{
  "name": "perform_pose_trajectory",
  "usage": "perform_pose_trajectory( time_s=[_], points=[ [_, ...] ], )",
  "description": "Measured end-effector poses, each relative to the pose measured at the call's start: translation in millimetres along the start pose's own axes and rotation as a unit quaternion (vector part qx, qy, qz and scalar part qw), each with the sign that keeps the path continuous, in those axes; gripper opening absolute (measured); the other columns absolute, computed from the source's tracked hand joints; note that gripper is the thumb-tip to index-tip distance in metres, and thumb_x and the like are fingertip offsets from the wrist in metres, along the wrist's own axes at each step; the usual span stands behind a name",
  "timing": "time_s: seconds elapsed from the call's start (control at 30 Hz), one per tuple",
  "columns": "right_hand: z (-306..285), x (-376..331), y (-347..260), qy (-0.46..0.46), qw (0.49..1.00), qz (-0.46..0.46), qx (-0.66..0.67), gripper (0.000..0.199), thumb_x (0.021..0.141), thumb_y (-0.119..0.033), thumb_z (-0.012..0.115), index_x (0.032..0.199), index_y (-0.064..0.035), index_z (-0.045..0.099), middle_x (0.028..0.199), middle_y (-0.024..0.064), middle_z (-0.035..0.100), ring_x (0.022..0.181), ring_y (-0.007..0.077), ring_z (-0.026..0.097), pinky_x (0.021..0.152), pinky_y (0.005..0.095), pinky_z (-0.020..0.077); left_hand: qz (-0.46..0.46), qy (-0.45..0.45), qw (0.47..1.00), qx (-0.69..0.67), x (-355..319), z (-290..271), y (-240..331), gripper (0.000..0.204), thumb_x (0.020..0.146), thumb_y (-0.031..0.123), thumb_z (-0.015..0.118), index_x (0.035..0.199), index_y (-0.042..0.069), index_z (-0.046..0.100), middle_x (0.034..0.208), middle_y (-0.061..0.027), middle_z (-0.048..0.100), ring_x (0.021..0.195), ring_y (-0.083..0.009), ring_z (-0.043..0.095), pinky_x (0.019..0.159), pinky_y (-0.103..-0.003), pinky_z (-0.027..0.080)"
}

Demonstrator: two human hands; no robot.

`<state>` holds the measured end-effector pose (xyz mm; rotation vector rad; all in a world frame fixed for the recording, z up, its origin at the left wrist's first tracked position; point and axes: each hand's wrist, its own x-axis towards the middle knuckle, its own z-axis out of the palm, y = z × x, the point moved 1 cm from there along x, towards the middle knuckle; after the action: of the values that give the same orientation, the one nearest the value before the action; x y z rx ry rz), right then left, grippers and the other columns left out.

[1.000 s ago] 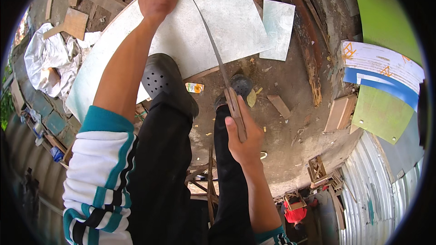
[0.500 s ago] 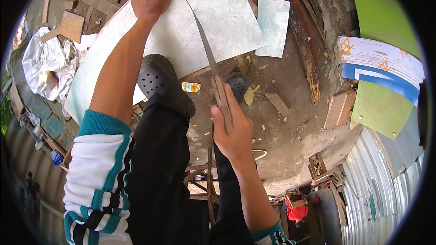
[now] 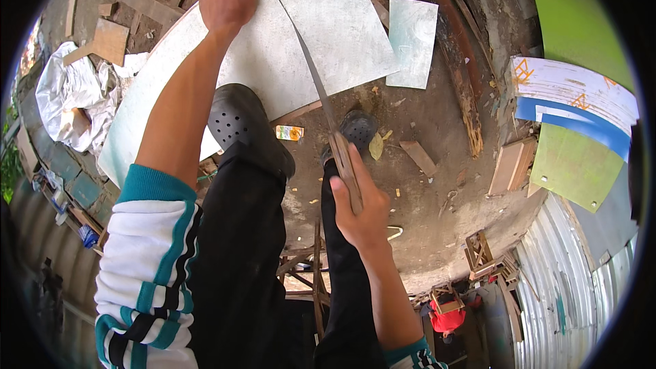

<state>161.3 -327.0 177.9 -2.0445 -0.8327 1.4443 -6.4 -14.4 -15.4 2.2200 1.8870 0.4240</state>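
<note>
My right hand point(image 3: 363, 215) is closed round the wooden handle of a handsaw point(image 3: 316, 78). Its long, narrow blade runs up and left along a slit in a large whitish board point(image 3: 273, 72). At the board's far edge my left hand point(image 3: 229, 3) bears down, its fingers curled over the edge and the tips partly hidden. A dark object I cannot make out shows beside the left thumb. My dark clog point(image 3: 239, 119) stands on the near part of the board, left of the saw. The other clog point(image 3: 359, 128) is on the ground, right of the blade.
A smaller pale offcut point(image 3: 412, 41) lies right of the board, beside a long brown beam point(image 3: 454, 61). Wood scraps point(image 3: 133, 0) and crumpled white sheeting point(image 3: 72, 99) lie left. Green panels point(image 3: 570, 171) and corrugated metal point(image 3: 557, 280) stand right. A person in red point(image 3: 447, 318) appears lower right.
My right hand has drawn the saw back toward me and slightly right, so its handle sits lower. My left hand stays at the board's far edge.
</note>
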Motion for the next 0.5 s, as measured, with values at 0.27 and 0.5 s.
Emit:
perform_pose_trajectory(
  time_s=[0.27, 0.5],
  points=[
    [-19, -17, -4, 0.008, 1.0, -0.015, 0.011, 0.055, 0.093, -0.012, 0.067, 0.142, 0.0051, 0.051, 0.122, 0.0265, 0.068, 0.106, 0.0355, 0.071, 0.084, 0.0364, 0.0569, -0.027, -0.016, 0.999, 0.016, 7, 4, 1, 0.044, 0.102, 0.039, 0.046, 0.137, 0.014, 0.055, 0.124, -0.0241, 0.064, 0.116, -0.0406, 0.059, 0.104, -0.051, 0.039],
    [-14, -16, -5, 0.003, 1.0, 0.016, -0.003, 0.054, 0.094, -0.014, 0.067, 0.142, 0.0047, 0.051, 0.121, 0.0261, 0.068, 0.102, 0.035, 0.073, 0.083, 0.0367, 0.0569, -0.046, -0.044, 0.998, 0.006, 5, 2, 2, 0.043, 0.102, 0.038, 0.048, 0.136, 0.014, 0.056, 0.118, -0.0232, 0.066, 0.113, -0.0397, 0.06, 0.102, -0.051, 0.04]
  ],
)
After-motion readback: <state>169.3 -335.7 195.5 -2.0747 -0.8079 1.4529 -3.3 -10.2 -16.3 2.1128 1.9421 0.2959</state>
